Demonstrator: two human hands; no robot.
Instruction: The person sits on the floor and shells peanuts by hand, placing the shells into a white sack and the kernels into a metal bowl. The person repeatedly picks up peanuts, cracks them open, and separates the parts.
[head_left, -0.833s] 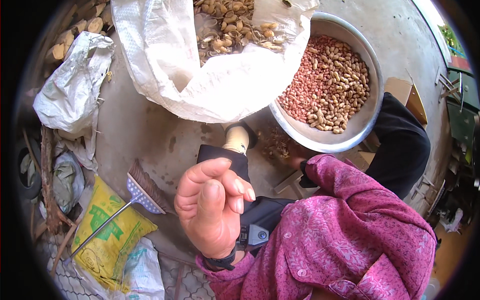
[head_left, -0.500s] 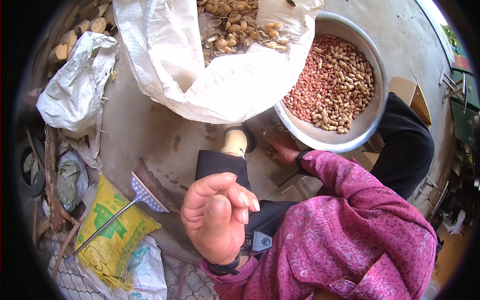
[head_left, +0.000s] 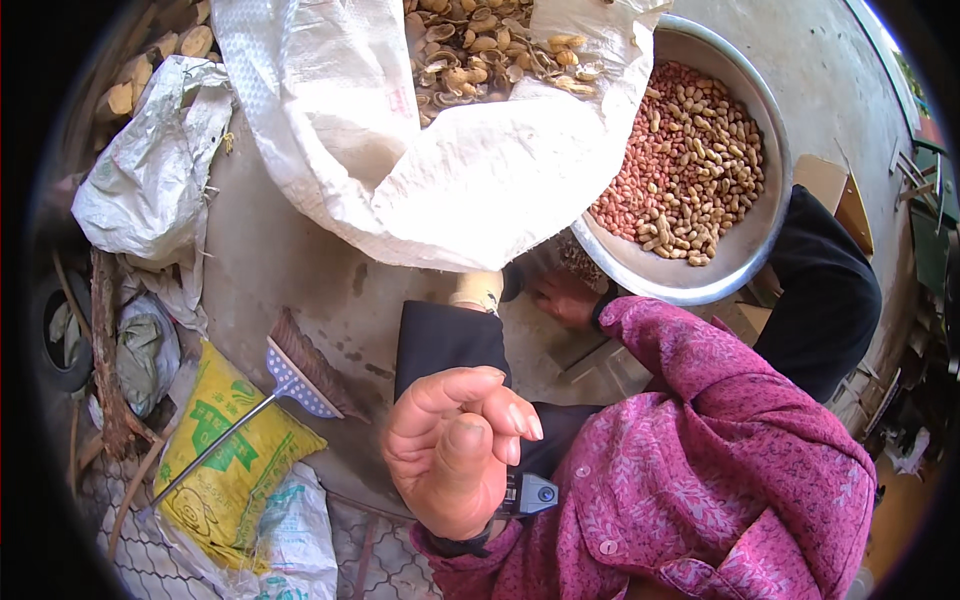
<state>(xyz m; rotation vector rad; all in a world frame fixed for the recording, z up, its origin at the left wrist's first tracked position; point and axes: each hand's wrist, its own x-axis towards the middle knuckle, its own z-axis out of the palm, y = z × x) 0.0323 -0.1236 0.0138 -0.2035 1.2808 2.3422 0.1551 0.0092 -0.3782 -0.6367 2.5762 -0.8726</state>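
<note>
My left hand is raised in front of my lap, fingers curled in toward the thumb. Whatever those folded fingers may hold is hidden. My right hand reaches low near the floor, beside the underside of a metal basin; shadow hides its fingertips. The basin holds red shelled peanut kernels on its left and unshelled peanuts on its right. Left of it stands a white woven sack with its mouth spread wide, full of empty peanut shells.
On the left lie a yellow sack, a broom with a dotted blue head, a crumpled white sack and a wooden branch. Cut logs are stacked at the far left. A cardboard box sits beyond my right knee.
My left hand sits slightly farther right and lower, still curled. The right hand stays low by the basin, its fingers now less visible. The whole view has shifted a little.
</note>
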